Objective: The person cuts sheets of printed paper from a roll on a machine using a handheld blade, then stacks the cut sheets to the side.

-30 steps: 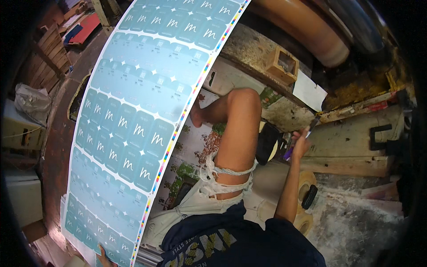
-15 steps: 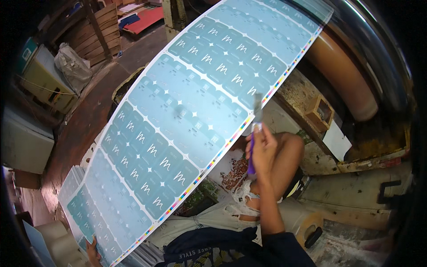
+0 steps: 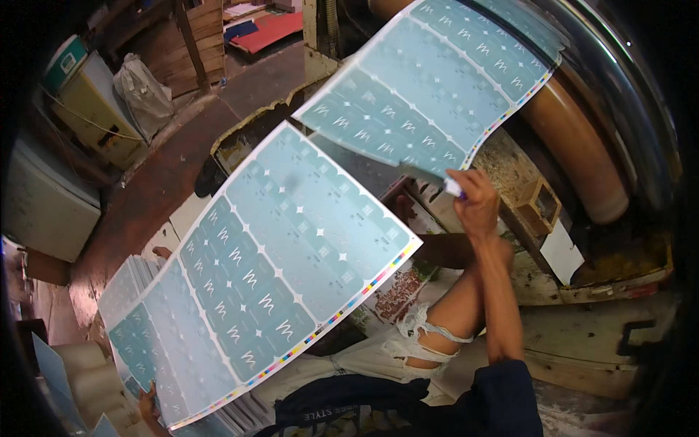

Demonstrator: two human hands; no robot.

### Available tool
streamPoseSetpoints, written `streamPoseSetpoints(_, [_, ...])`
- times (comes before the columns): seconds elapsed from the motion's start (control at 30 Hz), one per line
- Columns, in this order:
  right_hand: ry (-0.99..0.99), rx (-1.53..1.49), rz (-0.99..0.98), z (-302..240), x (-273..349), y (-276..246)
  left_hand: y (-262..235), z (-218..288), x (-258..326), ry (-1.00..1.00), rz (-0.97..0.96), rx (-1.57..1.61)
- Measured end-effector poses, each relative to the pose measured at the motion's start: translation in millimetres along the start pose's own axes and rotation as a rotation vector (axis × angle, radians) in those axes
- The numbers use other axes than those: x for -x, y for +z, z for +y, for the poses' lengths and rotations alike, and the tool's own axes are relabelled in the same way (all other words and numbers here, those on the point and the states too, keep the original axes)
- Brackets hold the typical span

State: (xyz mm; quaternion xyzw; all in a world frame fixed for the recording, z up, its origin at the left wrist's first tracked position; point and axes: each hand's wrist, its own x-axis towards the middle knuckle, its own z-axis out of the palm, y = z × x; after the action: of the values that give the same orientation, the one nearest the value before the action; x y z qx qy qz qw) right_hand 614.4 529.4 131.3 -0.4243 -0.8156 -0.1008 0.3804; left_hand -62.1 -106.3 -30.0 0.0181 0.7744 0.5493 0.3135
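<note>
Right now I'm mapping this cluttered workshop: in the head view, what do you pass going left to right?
Left hand → near teal printed sheet → right hand gripping the far teal sheet → small wooden box → brown roller

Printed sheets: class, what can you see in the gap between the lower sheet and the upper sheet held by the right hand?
In the head view, between the lower sheet and upper sheet, held by the right hand, lies only a dark gap showing machine parts behind.

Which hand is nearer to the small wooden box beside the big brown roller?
Right. The right hand is raised just left of the small wooden box, pinching a teal printed sheet. The left hand is far away, at the picture's lower left.
</note>
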Motion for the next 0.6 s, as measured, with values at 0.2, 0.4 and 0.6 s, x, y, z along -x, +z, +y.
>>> streamPoseSetpoints(0.2, [0.041,-0.055,-0.008,-176,6,-16,-59,-19,-117,-0.056,0.073,-0.051])
streamPoseSetpoints(0.4, [-0.017,-0.131,-0.026,-335,27,-29,49,40,-170,0.145,-0.056,-0.155])
streamPoseSetpoints(0.6, [-0.112,-0.21,-0.332,-404,81,-28,206,106,-61,0.518,-0.426,-0.074])
